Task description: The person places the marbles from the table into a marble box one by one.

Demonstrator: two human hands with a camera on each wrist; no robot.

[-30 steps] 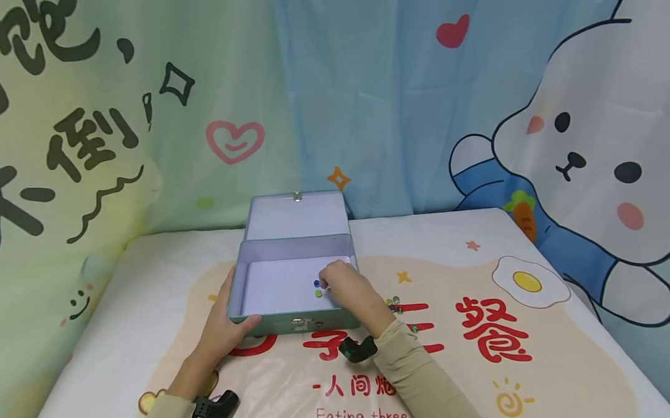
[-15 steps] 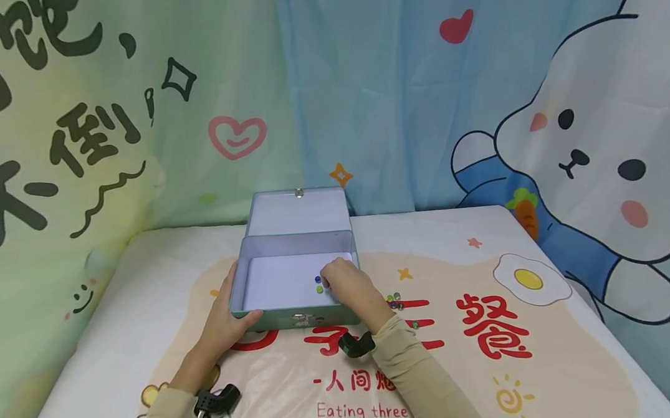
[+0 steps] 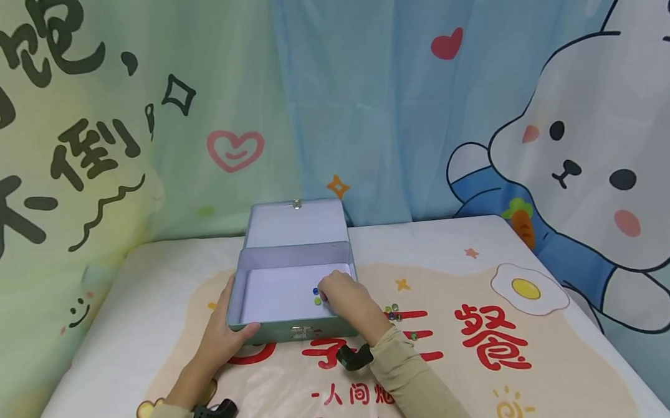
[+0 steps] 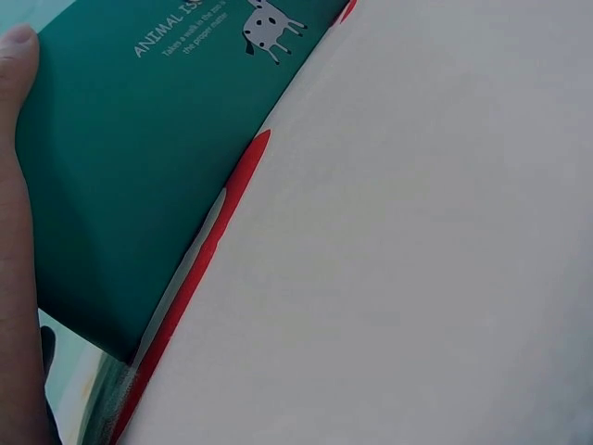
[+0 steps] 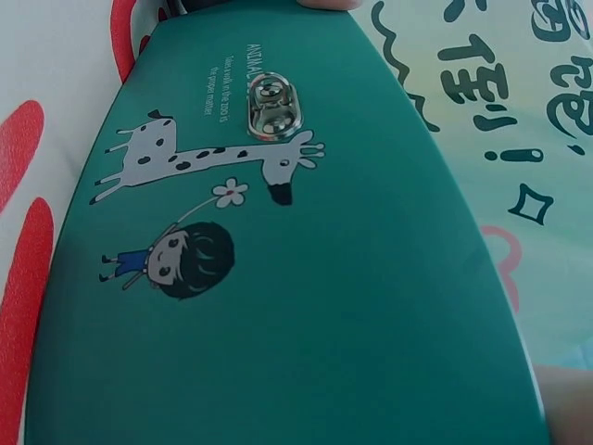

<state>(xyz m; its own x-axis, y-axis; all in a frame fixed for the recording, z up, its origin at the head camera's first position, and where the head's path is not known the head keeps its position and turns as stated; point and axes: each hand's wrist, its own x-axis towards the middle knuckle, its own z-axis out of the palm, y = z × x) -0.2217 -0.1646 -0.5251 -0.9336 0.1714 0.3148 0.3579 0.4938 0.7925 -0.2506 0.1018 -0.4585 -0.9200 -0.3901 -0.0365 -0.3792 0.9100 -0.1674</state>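
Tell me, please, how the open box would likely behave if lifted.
Its straight walls suggest the box would stay stiff. Its smooth green outside might be slippery. The round marbles inside would probably roll if it tilted.

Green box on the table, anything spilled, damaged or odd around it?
No damage shows on the box. What stands out: loose marbles on the tablecloth to its right, with one marble apart from the cluster. They might look spilled, but nothing confirms that.

The green box [image 5: 371, 306] bears a black-spotted white giraffe [image 5: 153, 153], the beige-and-white tablecloth [image 3: 580, 382] red lettering [image 3: 494, 338]
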